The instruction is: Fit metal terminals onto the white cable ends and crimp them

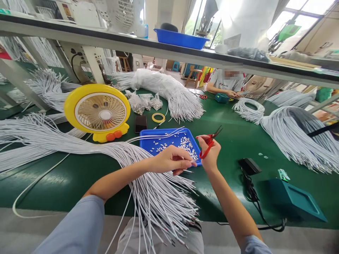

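Observation:
My left hand (173, 159) is closed in a pinch on a thin white wire (188, 171) at the near edge of a blue tray (169, 135). My right hand (209, 151) grips small red-handled scissors (210, 141), blades pointing up and right, just right of the tray. A big bundle of white wires (156, 190) runs under my left forearm and hangs over the table's front edge. The tray holds small white cut-off bits.
A yellow desk fan (97, 112) stands left of the tray, with a phone (140, 123), a tape ring (158, 117) and small bags behind. A teal box (293, 199) and black adapter (249, 165) lie right. Wire bundles (299, 137) cover the green table. Another person (227, 84) sits across.

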Action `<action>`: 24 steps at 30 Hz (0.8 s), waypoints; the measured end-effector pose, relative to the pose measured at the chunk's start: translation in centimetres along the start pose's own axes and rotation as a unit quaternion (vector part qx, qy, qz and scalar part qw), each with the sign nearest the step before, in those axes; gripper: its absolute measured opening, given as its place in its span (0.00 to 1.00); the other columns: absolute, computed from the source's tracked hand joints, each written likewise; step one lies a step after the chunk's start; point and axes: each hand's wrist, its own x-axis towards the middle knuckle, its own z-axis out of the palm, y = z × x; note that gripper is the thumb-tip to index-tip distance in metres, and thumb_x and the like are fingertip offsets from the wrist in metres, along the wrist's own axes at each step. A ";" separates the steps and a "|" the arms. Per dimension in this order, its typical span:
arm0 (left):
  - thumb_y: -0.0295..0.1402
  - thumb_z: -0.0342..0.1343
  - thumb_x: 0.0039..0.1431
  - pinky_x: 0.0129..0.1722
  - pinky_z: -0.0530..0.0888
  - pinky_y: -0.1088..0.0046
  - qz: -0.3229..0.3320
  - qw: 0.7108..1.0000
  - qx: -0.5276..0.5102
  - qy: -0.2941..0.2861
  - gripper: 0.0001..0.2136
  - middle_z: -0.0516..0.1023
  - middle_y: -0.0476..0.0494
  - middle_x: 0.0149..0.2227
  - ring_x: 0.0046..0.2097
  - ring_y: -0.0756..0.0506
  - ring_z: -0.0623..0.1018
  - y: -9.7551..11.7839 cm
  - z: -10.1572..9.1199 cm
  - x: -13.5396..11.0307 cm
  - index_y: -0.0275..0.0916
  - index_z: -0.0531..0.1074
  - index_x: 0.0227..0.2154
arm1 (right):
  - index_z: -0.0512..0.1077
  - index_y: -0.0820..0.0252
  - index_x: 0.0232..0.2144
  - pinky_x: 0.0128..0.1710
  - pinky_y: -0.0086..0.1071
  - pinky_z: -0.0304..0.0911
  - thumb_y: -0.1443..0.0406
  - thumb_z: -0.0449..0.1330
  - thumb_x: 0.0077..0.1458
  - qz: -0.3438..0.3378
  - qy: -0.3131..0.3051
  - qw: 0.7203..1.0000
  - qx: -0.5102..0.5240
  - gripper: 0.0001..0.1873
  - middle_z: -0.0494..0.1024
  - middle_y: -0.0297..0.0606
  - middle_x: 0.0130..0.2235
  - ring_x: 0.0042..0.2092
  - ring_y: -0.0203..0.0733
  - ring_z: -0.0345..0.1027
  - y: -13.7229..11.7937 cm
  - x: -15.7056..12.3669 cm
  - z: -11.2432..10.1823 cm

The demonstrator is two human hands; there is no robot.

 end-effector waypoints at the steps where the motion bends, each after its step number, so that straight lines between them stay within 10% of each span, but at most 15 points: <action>1: 0.43 0.60 0.56 0.17 0.65 0.81 0.002 1.000 -0.015 0.019 0.17 0.68 0.50 0.20 0.18 0.55 0.69 0.2 0.2 -0.2 0.30 0.76 0.36 | 0.75 0.63 0.28 0.33 0.31 0.64 0.62 0.62 0.48 -0.011 -0.013 1.000 0.009 0.08 0.78 0.37 0.31 0.31 0.36 0.68 -1.8 -0.3 0.2; 7: 0.43 0.63 0.53 0.19 0.70 0.80 0.077 0.984 -0.032 0.160 0.15 0.71 0.49 0.21 0.21 0.54 0.72 0.6 -0.7 0.2 0.32 0.75 0.29 | 0.77 0.58 0.31 0.35 0.31 0.66 0.64 0.61 0.53 -0.066 -0.133 0.987 0.064 0.05 0.79 0.36 0.33 0.33 0.35 0.70 -8.0 -2.6 0.4; 24: 0.33 0.62 0.54 0.27 0.69 0.79 0.142 0.945 0.170 0.241 0.07 0.76 0.46 0.26 0.27 0.53 0.71 -0.4 -1.5 1.1 0.34 0.77 0.26 | 0.70 0.59 0.25 0.31 0.28 0.64 0.71 0.64 0.47 -0.026 -0.175 0.979 0.103 0.05 0.74 0.30 0.28 0.30 0.32 0.68 -7.2 -2.7 1.3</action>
